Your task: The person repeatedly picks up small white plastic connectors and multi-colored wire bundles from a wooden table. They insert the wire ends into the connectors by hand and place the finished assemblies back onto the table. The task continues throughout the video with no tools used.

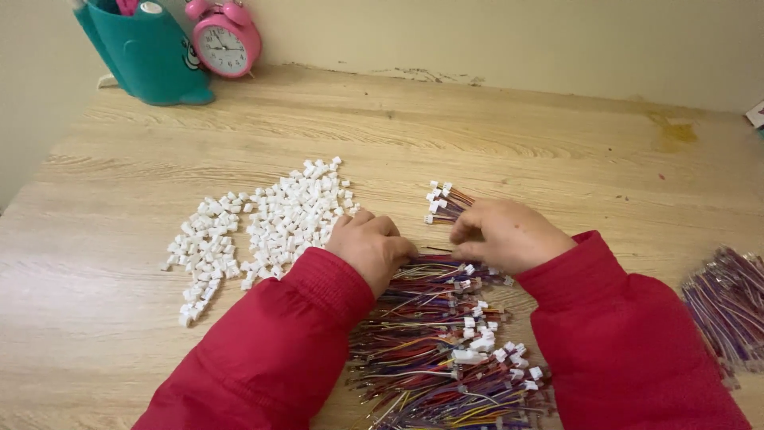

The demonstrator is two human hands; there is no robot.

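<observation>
both hands (372,248) (509,233) curled over wire pile (446,350); grip contents unclear, maybe wires.

A light wooden table (493,135) with visible grain stands against a plain cream wall (509,36), whose lower edge looks scuffed; soft, even light falls across both.

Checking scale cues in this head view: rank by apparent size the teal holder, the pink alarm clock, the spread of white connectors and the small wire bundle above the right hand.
1. Spread of white connectors
2. Teal holder, cut by the frame edge
3. Pink alarm clock
4. Small wire bundle

Holder and clock sit farther back, so they look smaller than they are.
</observation>
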